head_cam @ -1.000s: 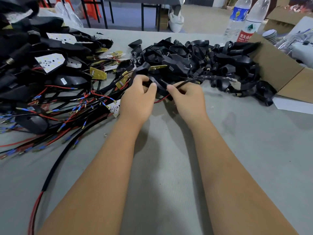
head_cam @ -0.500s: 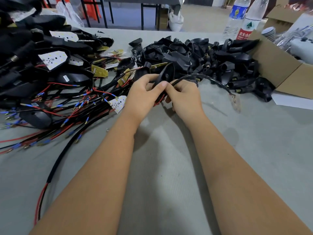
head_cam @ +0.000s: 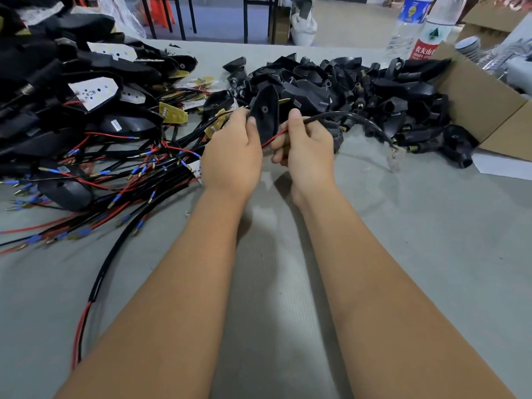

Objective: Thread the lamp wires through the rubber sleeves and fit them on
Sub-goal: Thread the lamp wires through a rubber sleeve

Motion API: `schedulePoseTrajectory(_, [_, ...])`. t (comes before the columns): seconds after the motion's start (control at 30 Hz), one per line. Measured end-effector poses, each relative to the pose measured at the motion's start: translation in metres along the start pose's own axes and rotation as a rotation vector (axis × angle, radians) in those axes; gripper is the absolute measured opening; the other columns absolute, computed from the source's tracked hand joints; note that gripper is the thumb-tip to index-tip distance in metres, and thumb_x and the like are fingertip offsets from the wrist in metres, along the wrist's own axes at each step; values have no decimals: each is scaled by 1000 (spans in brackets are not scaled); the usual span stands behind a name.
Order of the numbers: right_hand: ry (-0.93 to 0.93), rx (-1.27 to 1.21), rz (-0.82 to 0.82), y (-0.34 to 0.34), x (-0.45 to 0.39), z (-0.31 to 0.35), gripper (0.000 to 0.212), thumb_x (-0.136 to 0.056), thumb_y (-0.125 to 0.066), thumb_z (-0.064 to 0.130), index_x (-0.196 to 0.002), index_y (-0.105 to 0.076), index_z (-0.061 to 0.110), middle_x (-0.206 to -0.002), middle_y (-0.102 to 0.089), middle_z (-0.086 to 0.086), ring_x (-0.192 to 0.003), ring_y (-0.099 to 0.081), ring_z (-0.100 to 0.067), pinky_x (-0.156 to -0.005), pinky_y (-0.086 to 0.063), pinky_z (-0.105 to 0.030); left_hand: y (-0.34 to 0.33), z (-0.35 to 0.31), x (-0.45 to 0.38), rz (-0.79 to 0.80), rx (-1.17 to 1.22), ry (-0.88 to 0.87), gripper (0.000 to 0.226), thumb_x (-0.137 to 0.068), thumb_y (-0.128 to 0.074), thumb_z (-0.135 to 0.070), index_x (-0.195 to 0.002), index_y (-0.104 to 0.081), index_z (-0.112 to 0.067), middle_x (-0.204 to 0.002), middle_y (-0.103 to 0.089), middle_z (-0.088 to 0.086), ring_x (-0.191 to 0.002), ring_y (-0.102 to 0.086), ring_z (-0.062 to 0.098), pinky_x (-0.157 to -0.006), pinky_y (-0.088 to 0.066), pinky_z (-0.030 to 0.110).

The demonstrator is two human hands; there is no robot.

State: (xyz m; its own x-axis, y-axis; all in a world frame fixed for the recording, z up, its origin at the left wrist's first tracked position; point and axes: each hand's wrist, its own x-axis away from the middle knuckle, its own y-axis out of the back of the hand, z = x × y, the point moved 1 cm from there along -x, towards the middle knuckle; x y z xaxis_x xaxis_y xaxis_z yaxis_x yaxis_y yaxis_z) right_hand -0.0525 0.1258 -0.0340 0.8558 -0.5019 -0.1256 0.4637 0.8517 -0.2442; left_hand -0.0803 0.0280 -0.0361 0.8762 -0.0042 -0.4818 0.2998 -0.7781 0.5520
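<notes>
My left hand (head_cam: 233, 151) grips a black rubber sleeve (head_cam: 264, 113), held upright above the grey table; a small hole shows in its face. My right hand (head_cam: 308, 145) pinches a black-sheathed lamp wire (head_cam: 342, 116) close beside the sleeve. The wire's red lead (head_cam: 273, 137) runs from my right fingers toward the sleeve's lower edge. The sheathed part arcs right and down to a small pale board (head_cam: 395, 158) that hangs at its end.
A heap of black rubber sleeves (head_cam: 359, 90) lies behind my hands. Wired lamp parts with red and black leads (head_cam: 100, 168) cover the left. A cardboard box (head_cam: 489, 110) and two water bottles (head_cam: 417, 27) stand at the right. Grey table (head_cam: 431, 240) spreads in front.
Both hands have lifted off the pile and come toward me. The sleeve now stands upright in my left hand, and the wire's far end has swung down to the right.
</notes>
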Motion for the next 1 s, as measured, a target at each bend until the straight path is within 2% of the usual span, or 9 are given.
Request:
schedulePoseTrajectory(0.07, [13, -22, -10, 8, -4, 3, 29, -104, -45, 23, -79, -53, 9, -51, -58, 1, -39, -48, -11, -44, -42, -21, 1, 1, 1, 4, 25, -13, 24, -104, -34, -31, -93, -50, -17, -72, -57, -1, -73, -55, 27, -60, -38, 36])
schedulePoseTrajectory(0.2, [28, -78, -87, 22, -11, 9, 28, -104, -46, 24, -80, -52, 11, -54, -60, 0, -41, -54, -11, -42, -40, -20, 2, 5, -2, 16, 83, 48, 26, -105, -31, -33, -95, -49, -17, -76, -63, 6, -76, -61, 30, -66, -46, 40])
schedulePoseTrajectory(0.3, [-24, -117, 85, 24, -10, 11, 20, -100, -54, 20, -83, -57, 10, -58, -62, -2, -46, -56, -13, -46, -42, -21, 2, 6, -3, 34, 101, 51, 24, -105, -30, -32, -88, -42, -19, -73, -60, 7, -74, -59, 31, -64, -43, 41])
schedulePoseTrajectory(0.4, [-59, -47, 290, 17, -4, 9, 11, -94, -61, 10, -84, -62, 8, -60, -64, -3, -49, -58, -14, -49, -44, -20, 1, 7, -2, 29, 69, 30, 23, -105, -32, -30, -89, -41, -17, -71, -54, 3, -72, -52, 30, -60, -31, 37])
schedulePoseTrajectory(0.53, [10, 83, 341, 13, 2, 4, 9, -90, -62, -2, -92, -66, 6, -67, -68, -2, -58, -64, -12, -58, -51, -21, 2, 6, -1, 75, 98, 61, 18, -103, -37, -29, -99, -51, -20, -82, -60, -1, -83, -57, 27, -66, -38, 36])
schedulePoseTrajectory(0.63, [42, 128, 324, 14, 3, 4, 13, -93, -57, -3, -95, -67, 4, -74, -69, -6, -65, -65, -11, -65, -53, -23, 4, 5, 0, 167, 354, 91, 20, -98, -44, -27, -111, -60, -27, -87, -66, -7, -81, -65, 17, -73, -53, 37])
schedulePoseTrajectory(0.7, [51, 97, 262, 14, 2, 5, 14, -96, -54, -1, -93, -66, 6, -76, -66, -8, -67, -64, -13, -67, -53, -24, 4, 5, 1, 195, 484, 103, 16, -99, -48, -26, -107, -61, -28, -80, -66, -2, -65, -64, 10, -60, -54, 29])
schedulePoseTrajectory(0.83, [57, -31, 138, 15, 0, 7, 14, -101, -46, 2, -92, -56, 6, -79, -65, -9, -66, -65, -12, -65, -54, -23, 1, 3, 1, 161, 519, 134, 10, -100, -51, -27, -105, -59, -23, -75, -60, -4, -55, -56, 7, -49, -51, 20])
schedulePoseTrajectory(1.0, [33, -100, 77, 13, -1, 6, 17, -104, -38, 5, -92, -49, 10, -81, -67, -10, -63, -68, -14, -63, -55, -24, -3, 4, 0, 217, 564, 183, 15, -101, -51, -25, -105, -62, -16, -79, -62, 0, -53, -56, 4, -55, -56, 23])
